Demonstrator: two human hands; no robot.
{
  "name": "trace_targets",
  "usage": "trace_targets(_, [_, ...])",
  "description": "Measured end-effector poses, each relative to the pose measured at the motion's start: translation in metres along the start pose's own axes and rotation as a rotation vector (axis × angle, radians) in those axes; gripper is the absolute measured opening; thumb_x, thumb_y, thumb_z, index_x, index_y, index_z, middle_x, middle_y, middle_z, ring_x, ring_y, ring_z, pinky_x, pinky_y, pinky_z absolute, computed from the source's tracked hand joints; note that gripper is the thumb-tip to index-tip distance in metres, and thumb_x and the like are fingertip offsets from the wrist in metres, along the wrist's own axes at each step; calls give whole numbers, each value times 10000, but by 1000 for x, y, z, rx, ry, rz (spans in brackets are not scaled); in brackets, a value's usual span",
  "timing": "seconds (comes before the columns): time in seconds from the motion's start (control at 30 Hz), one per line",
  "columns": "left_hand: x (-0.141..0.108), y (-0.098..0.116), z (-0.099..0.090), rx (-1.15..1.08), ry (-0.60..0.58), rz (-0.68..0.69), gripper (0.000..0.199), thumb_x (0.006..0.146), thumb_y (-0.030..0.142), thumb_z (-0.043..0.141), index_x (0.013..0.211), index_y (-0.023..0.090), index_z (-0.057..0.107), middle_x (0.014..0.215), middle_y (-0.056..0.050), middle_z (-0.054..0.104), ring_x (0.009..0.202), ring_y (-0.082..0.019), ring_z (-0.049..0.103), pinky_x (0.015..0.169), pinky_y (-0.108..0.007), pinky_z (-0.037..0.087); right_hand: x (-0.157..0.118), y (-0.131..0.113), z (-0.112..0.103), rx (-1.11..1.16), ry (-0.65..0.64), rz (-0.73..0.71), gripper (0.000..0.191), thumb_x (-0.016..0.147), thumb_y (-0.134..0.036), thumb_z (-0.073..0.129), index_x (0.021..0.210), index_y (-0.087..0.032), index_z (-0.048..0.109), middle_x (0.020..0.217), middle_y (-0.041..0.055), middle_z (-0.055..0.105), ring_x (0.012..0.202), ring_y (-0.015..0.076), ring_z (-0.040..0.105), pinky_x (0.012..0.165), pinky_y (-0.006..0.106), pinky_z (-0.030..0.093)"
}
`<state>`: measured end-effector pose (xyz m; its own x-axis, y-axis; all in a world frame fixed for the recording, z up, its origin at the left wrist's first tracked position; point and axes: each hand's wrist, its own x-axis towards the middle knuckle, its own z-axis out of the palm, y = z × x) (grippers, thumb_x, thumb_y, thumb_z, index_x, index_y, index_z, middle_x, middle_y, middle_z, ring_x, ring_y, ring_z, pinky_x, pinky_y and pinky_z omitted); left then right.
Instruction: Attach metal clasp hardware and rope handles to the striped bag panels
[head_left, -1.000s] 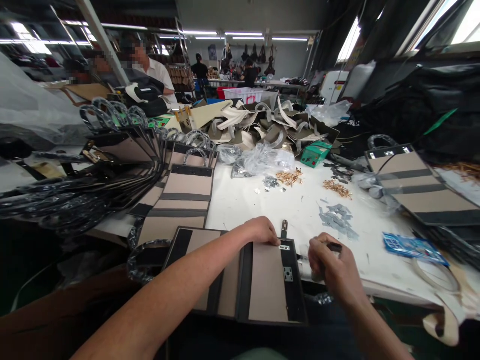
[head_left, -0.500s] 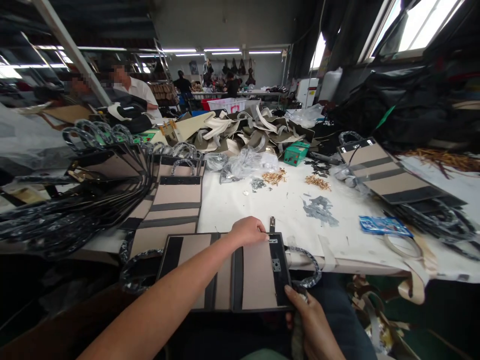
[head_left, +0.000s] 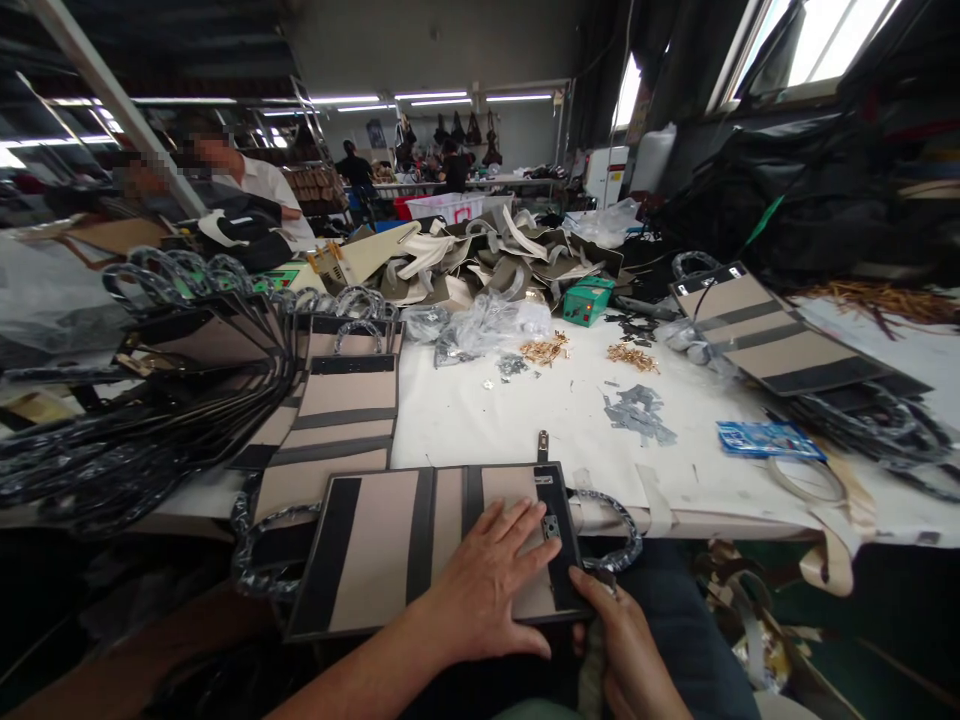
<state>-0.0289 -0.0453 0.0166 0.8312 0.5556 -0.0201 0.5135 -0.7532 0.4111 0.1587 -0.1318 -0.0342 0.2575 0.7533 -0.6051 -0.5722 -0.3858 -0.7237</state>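
Note:
An opened-out handbag body (head_left: pixel 382 520), beige with black bands and plastic-wrapped handles at both ends, lies across the near table edge. My left hand (head_left: pixel 491 575) rests flat on its right half, fingers spread, their tips by a small square metal plate (head_left: pixel 552 527) on the black end band. The lower right corner of the bag is pinched in my right hand (head_left: pixel 615 620), thumb on top. A dark greyish thing hangs under that hand; I cannot make out what it is. From the bag's far edge a small tab with a metal clasp (head_left: pixel 543 446) sticks out.
Stacked bags (head_left: pixel 225 370) with wrapped handles stand at left. On the white table (head_left: pixel 480 420) lie gold-coloured pieces (head_left: pixel 544 348), grey strips (head_left: pixel 640 413), a green box (head_left: pixel 588 301) and a blue packet (head_left: pixel 766 440). More bag bodies (head_left: pixel 780 340) lie right. Other people are in the background.
My left hand has moved from the bag's far right corner down onto its beige panel, and its fingers have spread. My right hand keeps its hold on the near corner.

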Motion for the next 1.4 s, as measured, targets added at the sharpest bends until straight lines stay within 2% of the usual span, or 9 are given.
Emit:
trace_targets(0.23, [9,5,-3,88,15,-4,879,833,681,661,1569,290,380,1704,-100,210,1562,-333,212,1277,-572,127,1,-1,1,28,-8,10,504,621,-541,912,749,-166,600,540,-46,561,390,93,475,370,205,387])
trace_targets(0.4, [11,11,-7,120,-19,-24,928,737,459,802,1554,275,403,1698,-87,230,1550,-346,237,1279,-570,161,2,-1,-1,35,-36,-5,493,638,-539,906,747,-165,604,540,-47,557,396,93,480,371,204,393])
trace_targets(0.53, [13,14,-11,113,-47,-23,937,716,416,810,1548,268,407,1658,-86,321,1537,-342,264,1277,-589,166,2,-1,-2,23,-59,2,488,654,-552,893,737,-167,605,531,-46,549,395,85,470,374,198,396])
trace_targets(0.8, [15,11,-9,79,5,-5,859,757,536,776,1510,263,467,1611,-100,394,1515,-342,306,1276,-584,179,3,1,-5,15,-78,13,475,688,-560,873,740,-165,612,533,-39,549,412,91,477,386,205,406])
trace_targets(0.97, [14,11,-6,78,-4,-14,920,673,412,844,1502,237,485,1609,-125,396,1512,-356,311,1270,-600,180,0,-2,-4,24,-90,5,470,686,-551,881,761,-160,631,558,-35,562,428,92,474,397,210,408])
trace_targets(1.07, [15,11,-6,63,6,-28,926,663,395,855,1500,239,491,1614,-121,391,1510,-357,317,1265,-606,195,0,-3,-4,29,-97,4,471,686,-552,883,753,-159,633,558,-36,559,429,89,468,398,209,401])
trace_targets(1.27, [17,4,-11,22,-19,-25,1017,622,633,879,1494,267,506,1602,-108,422,1496,-373,343,1258,-619,212,0,-4,-5,16,-101,18,468,689,-549,887,749,-157,637,576,-33,565,446,90,481,416,208,403])
trace_targets(1.4, [16,6,-10,48,-9,-22,910,735,641,797,1504,267,486,1622,-93,401,1516,-341,320,1272,-590,194,-1,-4,-4,19,-86,14,461,666,-539,895,725,-159,641,554,-26,563,440,104,481,414,218,394])
